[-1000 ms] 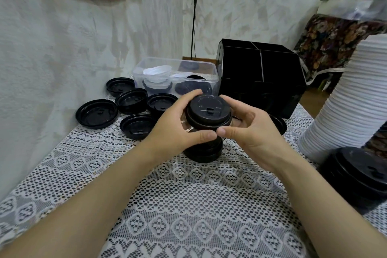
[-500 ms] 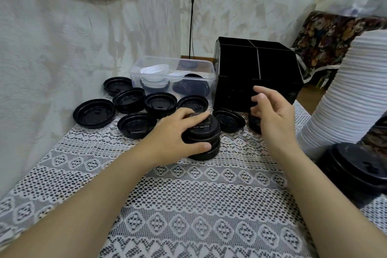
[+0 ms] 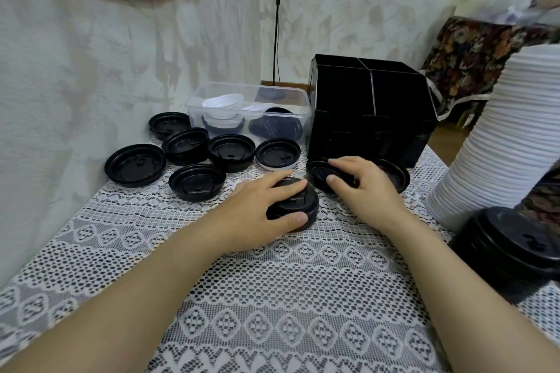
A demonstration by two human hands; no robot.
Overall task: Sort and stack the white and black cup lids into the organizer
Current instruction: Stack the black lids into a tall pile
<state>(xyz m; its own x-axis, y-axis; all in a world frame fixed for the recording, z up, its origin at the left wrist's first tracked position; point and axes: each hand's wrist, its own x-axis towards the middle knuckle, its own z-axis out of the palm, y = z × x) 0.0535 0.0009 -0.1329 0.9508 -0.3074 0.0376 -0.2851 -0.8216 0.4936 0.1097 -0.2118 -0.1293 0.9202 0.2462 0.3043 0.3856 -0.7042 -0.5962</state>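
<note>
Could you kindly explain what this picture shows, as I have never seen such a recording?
No machine here: these are a person's two bare hands, filmed by a head-worn camera looking down. On the white lace tablecloth lie loose black plastic cup lids, a clear plastic tub with white and black lids, a black compartmented organizer, a tall stack of white lids and a pile of black lids. The left hand grips a short stack of black lids; the right hand pinches a single black lid before the organizer.
</note>
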